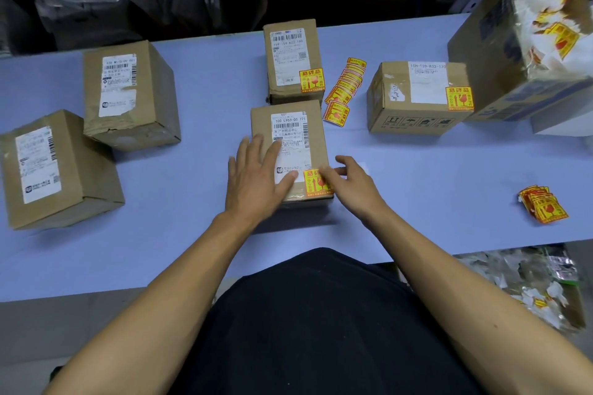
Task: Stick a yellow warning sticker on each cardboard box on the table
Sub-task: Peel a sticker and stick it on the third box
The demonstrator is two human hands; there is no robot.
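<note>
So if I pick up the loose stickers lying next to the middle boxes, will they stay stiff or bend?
The sticker strip looks like thin paper lying flat and fanned on the table, so it would probably flop and weigh very little. The pieces overlap loosely, so a push may scatter them rather than move them together.

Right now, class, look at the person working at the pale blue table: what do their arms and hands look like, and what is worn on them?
Both forearms are bare up to the frame edge: no sleeves show. The left hand and right hand wear no gloves; no rings, watch or wristbands are visible. The dark black garment covers only the torso.
</note>
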